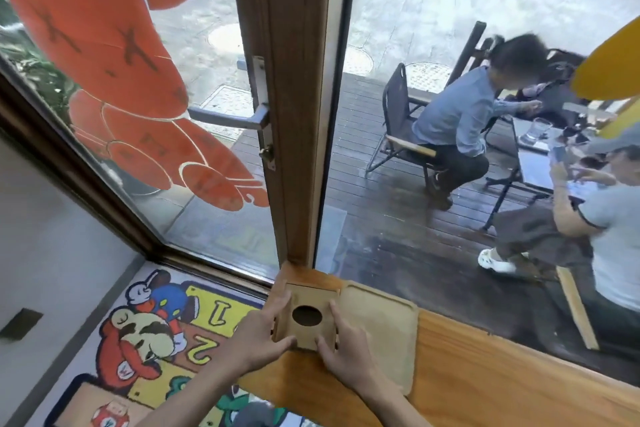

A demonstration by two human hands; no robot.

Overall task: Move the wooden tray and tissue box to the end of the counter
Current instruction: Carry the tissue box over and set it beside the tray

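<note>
Both hands are clasping the tissue box [309, 315] on the counter [485, 364]: left hand [264, 333] at nine o'clock, right hand [341, 343] at three; wooden tray [384, 329] touching beside.

Bright daylight, fisheye edges, slight blur.

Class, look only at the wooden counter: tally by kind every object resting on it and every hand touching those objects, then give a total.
Wooden tissue box: 1
Wooden tray: 1
Hands on the box: 2, left hand and right hand
Total: 4
</note>
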